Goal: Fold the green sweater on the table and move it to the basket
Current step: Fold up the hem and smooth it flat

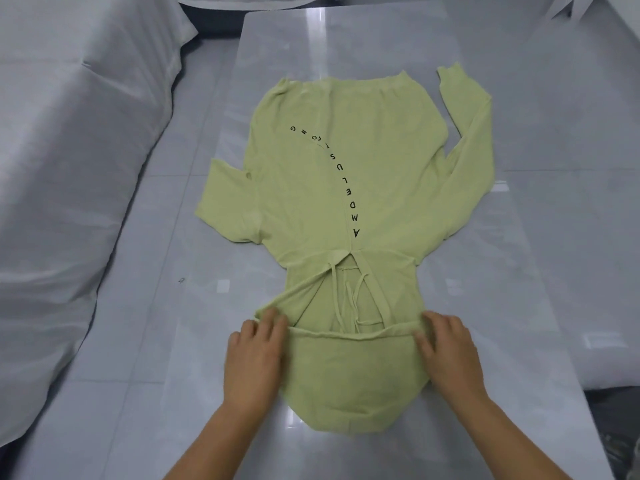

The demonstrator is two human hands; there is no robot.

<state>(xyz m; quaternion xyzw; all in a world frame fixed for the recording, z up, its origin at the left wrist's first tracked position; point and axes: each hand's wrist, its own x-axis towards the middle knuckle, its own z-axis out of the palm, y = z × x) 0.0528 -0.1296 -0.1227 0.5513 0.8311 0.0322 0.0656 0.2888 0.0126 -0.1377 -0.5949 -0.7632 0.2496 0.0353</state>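
Note:
A light green hooded sweater [363,161] lies spread flat on the grey table [502,271], hem at the far end and hood [346,375] nearest me. Black letters curve down its middle. One sleeve is folded in at the left, the other bends out at the right. Drawstrings lie in the hood opening. My left hand [254,358] rests on the hood's left edge with fingers spread. My right hand [450,355] presses the hood's right edge in the same way. No basket is in view.
White sheet-covered bulk [69,168] runs along the left of the table. More white covering [606,341] sits at the right edge. Bare table surface [329,39] lies beyond the sweater's hem.

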